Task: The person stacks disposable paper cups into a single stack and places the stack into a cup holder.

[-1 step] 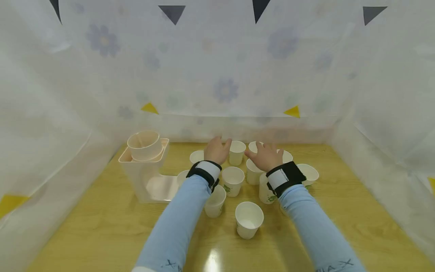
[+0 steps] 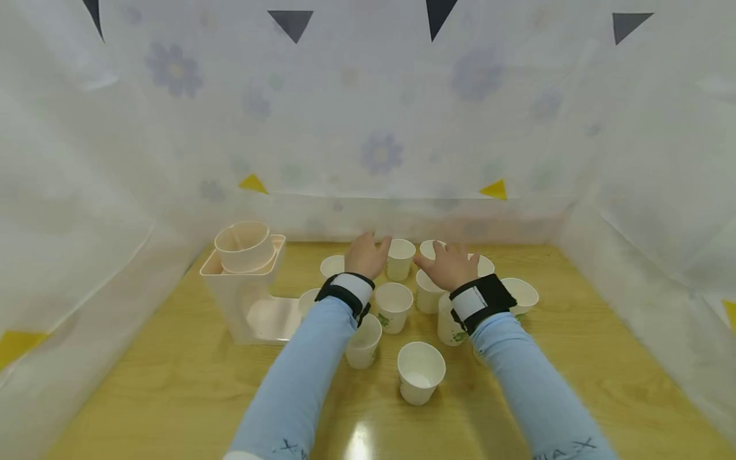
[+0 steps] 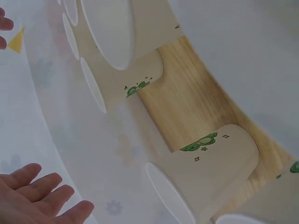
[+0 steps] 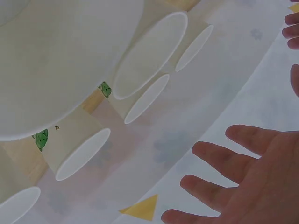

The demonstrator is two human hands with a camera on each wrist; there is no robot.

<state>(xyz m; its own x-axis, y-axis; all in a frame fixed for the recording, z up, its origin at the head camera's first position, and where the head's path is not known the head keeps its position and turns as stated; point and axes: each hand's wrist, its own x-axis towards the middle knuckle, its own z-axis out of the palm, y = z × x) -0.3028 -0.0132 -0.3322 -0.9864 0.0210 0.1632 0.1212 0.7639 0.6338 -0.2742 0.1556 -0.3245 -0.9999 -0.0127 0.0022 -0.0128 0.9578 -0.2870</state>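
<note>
Several white paper cups stand upright with their mouths up on the table. My left hand (image 2: pixel 367 255) hovers over the left part of the group, beside a back cup (image 2: pixel 400 262). Its fingers are spread and relaxed in the left wrist view, apart from a cup with a green print (image 3: pixel 215 163). My right hand (image 2: pixel 451 265) hangs above the right part, near another cup (image 2: pixel 428 297). In the right wrist view its straight fingers (image 4: pixel 210 156) hold nothing. The nearest cup (image 2: pixel 421 380) stands between my forearms. Some cups are partly hidden by my hands and wrists.
A pale plastic stand (image 2: pixel 238 313) with a low tray foot is at the left, a round tub (image 2: pixel 244 252) set in its top. The wooden table (image 2: pixel 172 383) is bounded by white printed sheeting (image 2: pixel 379 115) at the back and sides.
</note>
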